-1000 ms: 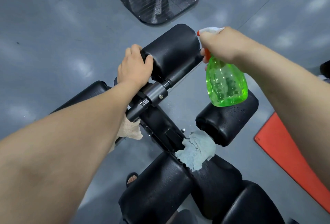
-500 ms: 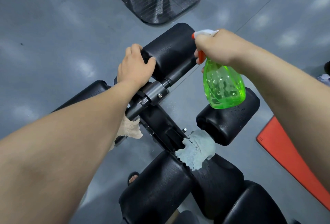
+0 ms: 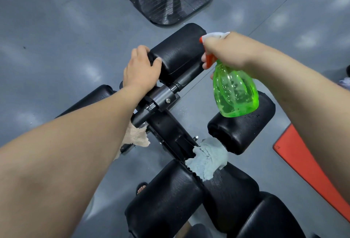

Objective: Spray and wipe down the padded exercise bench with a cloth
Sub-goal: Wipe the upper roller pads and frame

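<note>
**At the far roller pad: bottle aimed, cloths waiting**

At upper centre of the frame, the left hand (image 3: 141, 69) grips the near end of the far roller pad (image 3: 180, 54), fingers (image 3: 139, 51) curled over its edge and thumb on top. Just to the right, the right hand (image 3: 227, 52) holds a green spray bottle (image 3: 234, 93) by the neck, fingers wrapped at the orange trigger and nozzle facing that pad.

The bench (image 3: 166, 199) runs up from lower centre. A blue-grey cloth (image 3: 208, 158) lies bunched at mid-frame where the seat pads meet the metal frame. A beige cloth (image 3: 137, 135) hangs beside the left forearm. Droplets show on the right roller pad (image 3: 244, 129).

The padding looks soft beneath a smooth skin and is likely slick once wet, so broad, firm strokes should suit it. The blue-grey cloth looks light and limp; a pinch at a raised fold should lift it.
</note>
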Demonstrator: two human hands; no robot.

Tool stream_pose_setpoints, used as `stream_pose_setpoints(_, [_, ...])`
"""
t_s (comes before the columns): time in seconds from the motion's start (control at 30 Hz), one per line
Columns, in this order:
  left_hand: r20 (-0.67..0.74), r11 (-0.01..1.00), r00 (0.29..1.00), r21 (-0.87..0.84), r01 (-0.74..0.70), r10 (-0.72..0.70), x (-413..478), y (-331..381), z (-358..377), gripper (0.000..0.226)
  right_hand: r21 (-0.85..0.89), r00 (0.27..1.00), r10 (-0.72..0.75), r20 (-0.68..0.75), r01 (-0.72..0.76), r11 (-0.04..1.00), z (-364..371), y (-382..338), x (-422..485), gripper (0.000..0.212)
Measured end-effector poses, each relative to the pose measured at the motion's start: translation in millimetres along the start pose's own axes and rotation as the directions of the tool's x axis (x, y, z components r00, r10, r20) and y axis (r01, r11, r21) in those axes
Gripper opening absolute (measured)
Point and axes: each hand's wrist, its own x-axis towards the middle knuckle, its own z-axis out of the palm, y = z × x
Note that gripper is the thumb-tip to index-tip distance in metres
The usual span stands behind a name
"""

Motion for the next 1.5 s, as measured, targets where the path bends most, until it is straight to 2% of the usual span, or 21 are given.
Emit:
stream_pose_setpoints(0.1, [0.0,1.0,1.0,0.024,-0.014,0.014,-1,1,0,0.047,0.005,0.999,-0.034,0.005,0.034,0.999,2,0,0,0.035])
stream_pose_setpoints(0.27, [-0.022,1.0,0.999,-0.004,-0.025,0.025,-1,-1,1,0.042,0.026,0.994,-0.026,-0.103,0.029,0.999,-3,0,7,0.038])
stream_pose_setpoints(0.4, [-0.024,0.999,0.999,0.021,-0.038,0.038,-3,2,1,0.051,-0.003,0.987,-0.019,-0.159,0.018,1.0,-9,0,13,0.038])
stream_pose_setpoints(0.57, [-0.033,1.0,0.999,-0.008,-0.028,0.028,-1,1,2,0.042,0.047,0.994,-0.035,-0.102,0.04,0.998,-8,-1,9,0.033])
stream_pose_setpoints(0.73, [-0.022,0.999,0.999,0.023,-0.042,0.042,-4,3,1,0.051,0.053,0.997,-0.065,-0.038,0.067,0.996,-1,1,-2,0.035])
stream_pose_setpoints(0.87, [-0.025,1.0,1.0,0.014,-0.011,0.011,-3,5,-2,0.043,0.109,0.996,-0.075,-0.039,0.079,0.991,6,11,-8,0.032])
stream_pose_setpoints(0.97, [0.038,1.0,0.999,0.013,0.012,-0.012,-2,8,-7,0.042,0.145,0.994,-0.074,-0.085,0.086,0.986,10,25,-18,0.037])
stream_pose_setpoints(1.1, [0.114,0.999,0.993,-0.018,0.038,-0.035,-7,12,-23,0.022,0.228,0.992,-0.068,-0.104,0.09,0.969,15,46,-34,0.041])
stream_pose_setpoints(1.17, [0.106,0.999,0.993,-0.01,0.05,-0.049,-22,21,-32,0.02,0.259,0.993,-0.069,-0.091,0.09,0.962,17,56,-46,0.044])
stream_pose_setpoints(1.23, [0.071,0.996,0.996,-0.074,0.058,-0.052,-42,32,-40,0.019,0.299,0.994,-0.082,-0.074,0.101,0.949,21,65,-56,0.048])
stream_pose_setpoints(1.3, [0.004,0.988,0.999,-0.149,-0.042,0.043,-72,45,-45,0.017,0.336,0.994,-0.085,-0.063,0.101,0.936,24,77,-74,0.051])
stream_pose_setpoints(1.4, [-0.091,0.953,0.955,-0.082,-0.29,0.283,-125,68,-46,0.02,0.34,0.995,-0.078,-0.067,0.096,0.935,29,99,-101,0.054])
stream_pose_setpoints(1.5, [-0.035,0.902,0.903,-0.046,-0.43,0.428,-180,83,-31,0.018,0.298,0.993,-0.069,-0.096,0.094,0.95,36,125,-127,0.041])
